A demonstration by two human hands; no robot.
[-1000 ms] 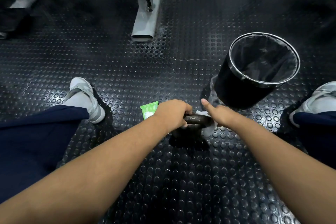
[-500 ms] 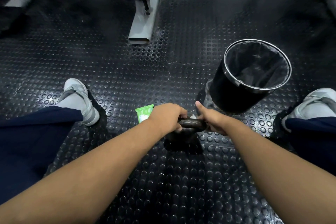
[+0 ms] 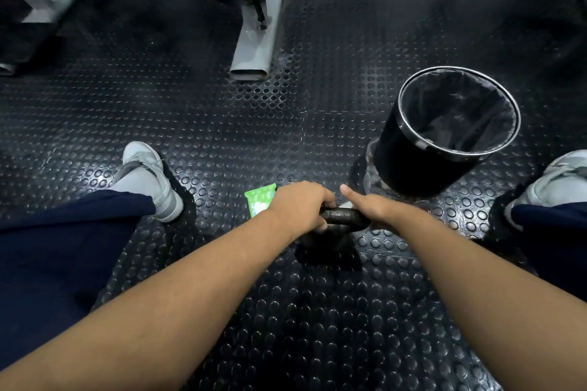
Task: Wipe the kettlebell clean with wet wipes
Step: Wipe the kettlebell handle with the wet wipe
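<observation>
Near the middle of the studded black rubber floor [image 3: 222,136], standing upright: the dark kettlebell [image 3: 344,216], body mostly in shadow under the hands. Clenched round the left end of its handle, the left hand [image 3: 300,205], knuckles up. Laid over the right end, the right hand [image 3: 371,208], thumb stretched toward the far side, fingers curled down out of sight, grasping a scrap of white wet wipe [image 3: 346,205] against the handle. Just left of the left hand, flat on the floor, a green pack of wipes [image 3: 259,200]. Far right of the kettlebell, near it but apart, a black bin [image 3: 413,162] with a metal rim and a dark liner. Out to either side, a grey shoe [image 3: 149,178] on the left and another grey shoe [image 3: 559,178] on the right, below dark blue trouser legs. Farther off, the grey foot of a gym machine [image 3: 257,38].
</observation>
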